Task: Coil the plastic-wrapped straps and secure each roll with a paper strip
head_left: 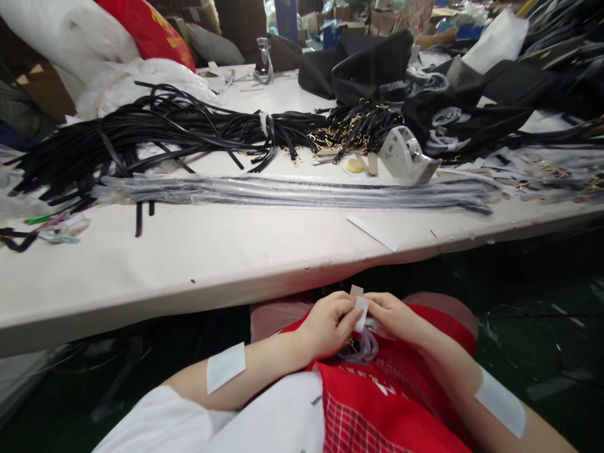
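Note:
Over my lap, my left hand (329, 326) and my right hand (387, 314) meet with fingers closed. Between them is a small white paper slip (361, 314), pinched by the left thumb and fingers. A small beige piece (357, 290) pokes up behind the fingertips; which hand grips it, I cannot tell. The right fingers curl in at the slip's other side, their tips partly hidden. Just beneath the hands a coiled strap in clear plastic (364, 349) rests against the red apron (377, 377), with a bit of gold metal showing.
Along the white table (264, 242) lie plastic-wrapped straps (283, 192). Behind them are a heap of black straps (155, 126) with gold clasps (349, 129), a tape dispenser (403, 154) and a yellow tape roll (355, 165). A white strip (372, 233) lies near the front edge.

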Tool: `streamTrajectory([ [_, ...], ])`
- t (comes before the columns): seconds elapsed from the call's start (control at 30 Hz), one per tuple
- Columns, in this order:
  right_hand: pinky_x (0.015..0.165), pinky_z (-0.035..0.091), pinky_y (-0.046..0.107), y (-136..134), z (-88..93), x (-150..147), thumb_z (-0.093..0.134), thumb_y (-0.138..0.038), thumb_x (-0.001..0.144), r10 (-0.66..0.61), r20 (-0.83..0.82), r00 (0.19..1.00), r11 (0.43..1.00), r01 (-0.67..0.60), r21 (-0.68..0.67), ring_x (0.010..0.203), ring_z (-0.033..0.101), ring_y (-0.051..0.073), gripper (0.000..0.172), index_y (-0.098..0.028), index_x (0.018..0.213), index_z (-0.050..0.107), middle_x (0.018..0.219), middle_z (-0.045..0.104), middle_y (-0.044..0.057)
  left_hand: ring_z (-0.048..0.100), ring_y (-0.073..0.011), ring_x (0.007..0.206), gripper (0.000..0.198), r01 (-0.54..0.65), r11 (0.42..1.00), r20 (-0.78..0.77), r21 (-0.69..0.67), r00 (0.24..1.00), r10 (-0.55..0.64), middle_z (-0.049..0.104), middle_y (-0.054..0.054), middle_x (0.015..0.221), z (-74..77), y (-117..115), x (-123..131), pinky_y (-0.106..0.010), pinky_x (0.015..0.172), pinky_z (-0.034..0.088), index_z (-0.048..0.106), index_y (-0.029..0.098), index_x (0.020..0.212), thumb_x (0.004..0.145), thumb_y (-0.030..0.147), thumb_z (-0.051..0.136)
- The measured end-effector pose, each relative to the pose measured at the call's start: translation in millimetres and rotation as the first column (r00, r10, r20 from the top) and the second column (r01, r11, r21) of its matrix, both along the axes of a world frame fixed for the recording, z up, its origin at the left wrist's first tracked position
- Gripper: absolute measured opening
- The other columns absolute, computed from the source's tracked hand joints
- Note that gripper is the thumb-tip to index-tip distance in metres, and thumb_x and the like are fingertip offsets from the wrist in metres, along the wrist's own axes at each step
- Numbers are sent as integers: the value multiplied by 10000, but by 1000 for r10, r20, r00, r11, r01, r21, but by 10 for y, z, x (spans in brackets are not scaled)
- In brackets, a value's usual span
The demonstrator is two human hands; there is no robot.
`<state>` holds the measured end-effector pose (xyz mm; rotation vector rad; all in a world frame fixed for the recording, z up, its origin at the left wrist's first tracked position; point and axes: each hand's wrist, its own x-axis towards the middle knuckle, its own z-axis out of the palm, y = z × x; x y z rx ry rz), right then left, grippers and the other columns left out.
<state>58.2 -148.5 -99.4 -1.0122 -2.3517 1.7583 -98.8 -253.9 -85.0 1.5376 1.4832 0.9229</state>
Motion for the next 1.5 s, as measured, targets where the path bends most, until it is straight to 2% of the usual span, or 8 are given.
streamTrajectory([
  [0.27,602,366,259,-60,213,-2,386,-267,942,94,-76,993,937,-62,345,626,490,141,338,-177,647,524,672,551,5,549,-156,780,328,-176,982,-22,-61,984,175,562,-38,803,-47,-41,-18,-271,746,447,552,186,663,945,326,462],
  [0.43,617,398,248,14,392,-19,476,-306,921,140,-69,988,974,-125,187,658,541,149,298,-142,726,632,691,621,17,570,-157,760,151,-283,954,111,-96,950,292,614,-34,808,-107,-39,16,-275,733,454,542,183,826,894,315,564],
  [0.7,600,439,244,150,200,-52,659,-396,769,110,-92,990,948,-132,-290,634,578,152,265,-131,774,637,697,655,10,610,-159,798,218,-223,970,221,-95,946,239,628,-48,880,-120,-99,101,-272,737,483,469,193,988,879,337,591],
  [0.83,578,446,241,84,324,-55,580,-275,824,183,48,982,981,-186,60,627,589,156,164,-152,734,640,660,651,10,606,-171,822,274,-208,970,168,-127,959,228,638,-56,915,-107,-73,65,-286,743,487,496,188,1012,819,320,640],
  [0.93,672,494,295,-77,425,-13,493,-167,872,241,192,951,805,-306,508,714,629,188,200,-172,838,690,765,689,45,611,-173,734,311,-24,931,247,-364,961,121,657,-43,831,-69,-9,-59,-289,666,488,555,169,958,726,318,698],
  [1.03,881,522,390,-245,347,66,460,-79,847,331,230,915,591,-391,706,1019,635,256,425,-147,1240,607,1138,682,128,575,-137,587,301,222,810,536,-542,834,130,639,-18,678,-19,81,-213,-267,582,467,606,137,857,678,353,714],
  [1.17,1120,376,491,-348,114,131,435,6,754,231,171,958,431,-258,865,1388,353,322,731,-22,1476,321,1501,391,216,563,-116,592,355,106,852,680,-513,656,328,642,-21,687,63,238,-314,-241,590,446,657,113,847,571,305,771],
  [1.5,1064,443,516,324,195,207,570,-231,867,16,-64,998,413,52,909,1324,444,318,508,-192,1368,494,1400,524,134,588,-130,622,490,-47,915,684,-400,649,332,689,-73,740,90,453,-245,-244,618,439,638,102,862,653,513,803],
])
